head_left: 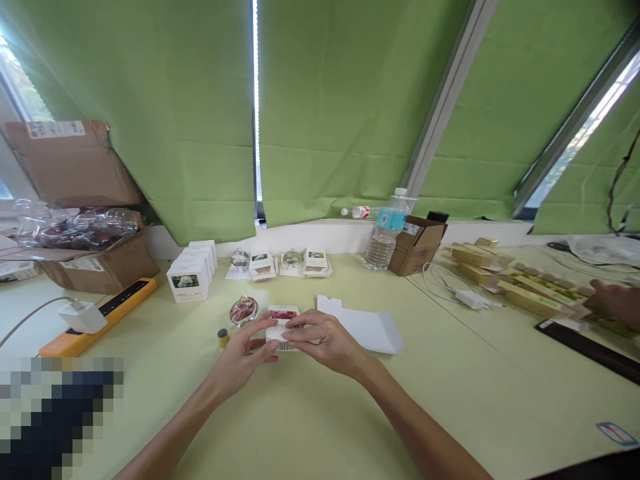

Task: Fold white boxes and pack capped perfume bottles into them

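Observation:
Both my hands hold a small white box (284,312) with a red picture and a barcode at the middle of the table. My left hand (245,347) grips its left side with thumb and fingers. From the right, my right hand (320,337) has its fingers on the top and right side, covering part of it. A round glass bottle (243,311) with pink contents stands just left of the box. Beside it is a small gold cap (223,338). To the right lies an unfolded white card sheet (363,327).
White boxes (190,280) stand in a row at back left, near an orange power strip (100,320). Two glass bottles with opened boxes (260,263) sit behind. A water bottle (387,230) and brown carton (417,247) stand back right. Another person's hand (615,303) is at far right.

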Motion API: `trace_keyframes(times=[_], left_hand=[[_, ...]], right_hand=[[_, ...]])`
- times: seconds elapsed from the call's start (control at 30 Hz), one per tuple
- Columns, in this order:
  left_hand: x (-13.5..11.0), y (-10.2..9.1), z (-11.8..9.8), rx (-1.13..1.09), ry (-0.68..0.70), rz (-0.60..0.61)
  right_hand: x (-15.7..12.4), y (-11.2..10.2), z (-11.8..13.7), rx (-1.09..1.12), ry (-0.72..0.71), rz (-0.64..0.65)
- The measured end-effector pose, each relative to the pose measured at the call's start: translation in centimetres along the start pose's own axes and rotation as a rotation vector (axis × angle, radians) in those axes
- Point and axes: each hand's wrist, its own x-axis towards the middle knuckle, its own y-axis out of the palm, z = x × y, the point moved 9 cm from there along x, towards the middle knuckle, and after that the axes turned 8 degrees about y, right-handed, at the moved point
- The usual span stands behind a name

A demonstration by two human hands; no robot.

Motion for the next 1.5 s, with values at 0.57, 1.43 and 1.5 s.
trace_keyframes(times=[0.57, 1.43, 1.5], left_hand=[[-0.2, 0.1, -0.4, 0.045, -0.001, -0.041], [0.2, -0.8, 0.4, -0.015, -0.008, -0.104], [0.2, -0.8, 0.5, -0.024, -0.016, -0.098]], right_hand=[[0.0, 0.3, 0.2, 0.002, 0.012, -0.015], [0.0, -1.9, -2.3, 0.129, 0.303, 0.052], [0.0, -1.8, -2.2, 0.129, 0.302, 0.045]])
